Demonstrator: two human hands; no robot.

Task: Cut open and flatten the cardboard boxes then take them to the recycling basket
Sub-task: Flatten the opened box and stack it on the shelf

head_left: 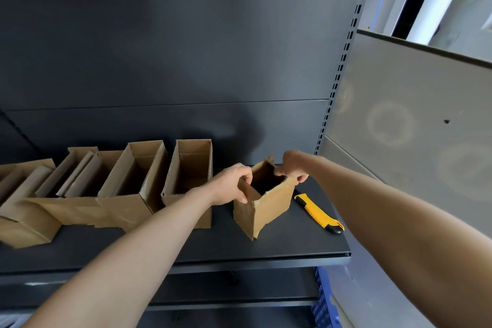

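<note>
A small open-topped cardboard box (pixel 263 207) stands on the dark shelf (pixel 266 253), turned corner-on to me. My left hand (pixel 231 183) grips its left top edge, thumb outside and fingers curled over the rim. My right hand (pixel 292 165) pinches the far right top edge, fingers inside the opening. A yellow and black utility knife (pixel 318 213) lies on the shelf just right of the box, untouched. Several more open cardboard boxes stand in a row to the left, the nearest one (pixel 190 183) tall and narrow.
A dark back panel rises behind the shelf, with a slotted upright (pixel 343 61) at its right end. A grey panel (pixel 412 114) stands to the right. A blue plastic crate (pixel 323 301) shows below the shelf's right corner. Lower shelves lie beneath.
</note>
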